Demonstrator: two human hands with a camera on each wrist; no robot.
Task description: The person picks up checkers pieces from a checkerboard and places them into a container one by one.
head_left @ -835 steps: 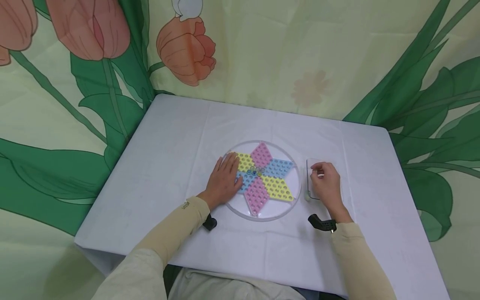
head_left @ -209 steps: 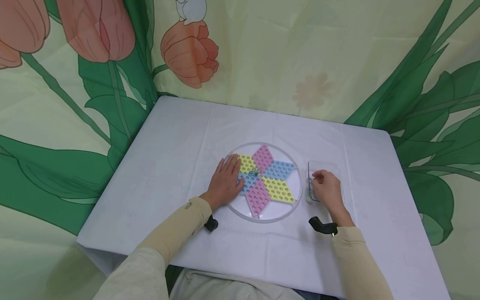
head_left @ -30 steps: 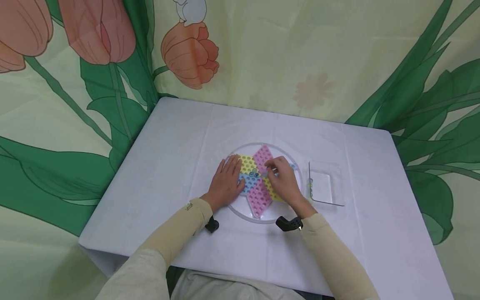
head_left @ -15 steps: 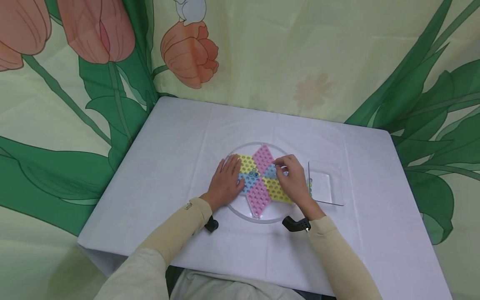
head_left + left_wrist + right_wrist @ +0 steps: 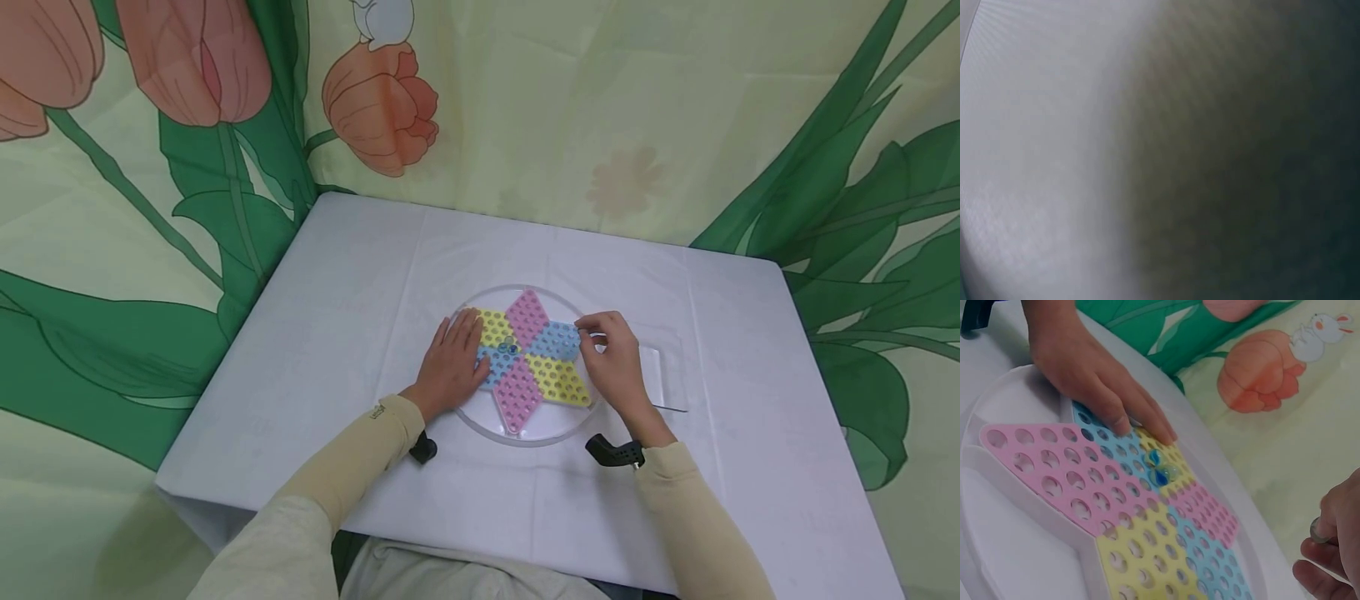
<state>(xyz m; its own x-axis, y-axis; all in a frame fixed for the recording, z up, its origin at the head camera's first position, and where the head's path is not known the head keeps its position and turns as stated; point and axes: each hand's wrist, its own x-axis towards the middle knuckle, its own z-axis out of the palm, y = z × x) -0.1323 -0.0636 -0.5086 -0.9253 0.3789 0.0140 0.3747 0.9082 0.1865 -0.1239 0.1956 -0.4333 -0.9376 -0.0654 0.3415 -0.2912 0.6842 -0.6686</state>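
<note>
A round Chinese checkers board (image 5: 514, 433) with a pink, yellow and blue star of holes lies on the white-covered table. My left hand (image 5: 447, 362) rests flat on its left side, fingers straight across a yellow and a blue point. Several glass marbles (image 5: 1160, 472) sit clustered around the star's centre. Over the right tip of the board, my right hand (image 5: 615, 358) pinches a small glass marble (image 5: 1318, 530) between thumb and fingertips, raised off the board in the right wrist view. The left wrist view is mostly blocked by something dark and blurred.
A clear plastic box (image 5: 670, 379) stands on the table just right of the board, partly hidden behind my right hand. Black wrist cameras (image 5: 615, 452) sit on both wrists. A tulip-printed cloth (image 5: 525, 108) hangs behind the table (image 5: 360, 283).
Within the last second my right hand moves from the star's centre rightward to the board's edge. Fewer marbles lie at the centre than about 28 seconds ago. My left hand stays put.
</note>
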